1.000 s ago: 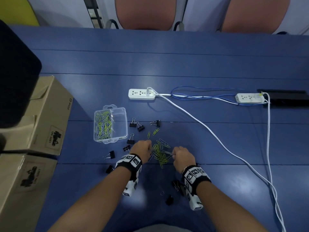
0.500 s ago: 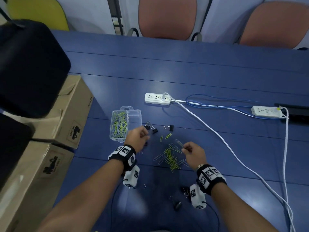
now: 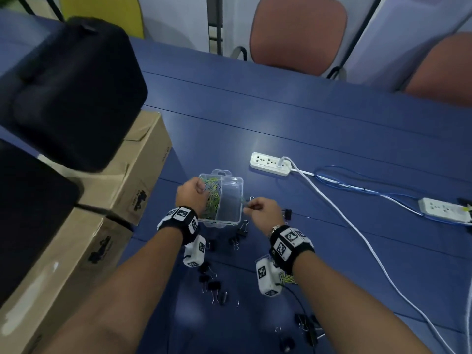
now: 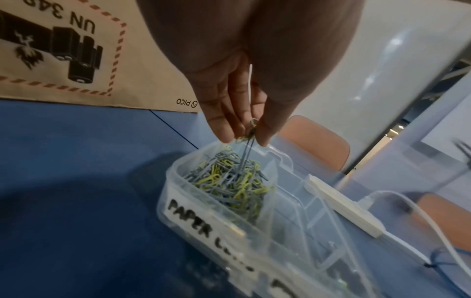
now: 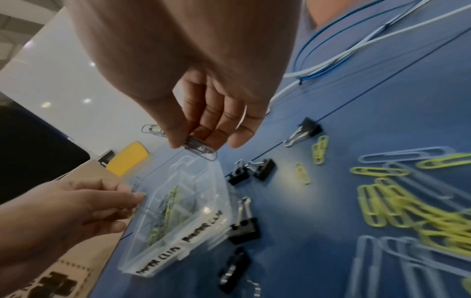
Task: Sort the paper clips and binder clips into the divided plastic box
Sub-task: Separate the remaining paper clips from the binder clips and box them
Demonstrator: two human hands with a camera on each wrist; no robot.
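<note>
Blue table, panel seams running across it. Far edge: two salmon-backed chairs and a yellow one, pale wall behind.

Left side: two stacked cardboard boxes with a black case on top. White power strip just beyond the box, its white cable trailing toward the near right; a second strip at the right edge.

Divided plastic box sits clear and open between the hands, near the cardboard. Left compartment holds a heap of grey and yellow-green paper clips; right compartment looks empty. Front label reads "PAPER CLIPS". Black binder clips scattered on the table on the near side of the box and beside it; loose paper clips lie right of it.

Left hand hangs over the left compartment, fingertips pointing down, pinching a few paper clips above the heap. Right hand is at the box's right edge, thumb and fingers nipping a grey paper clip.
</note>
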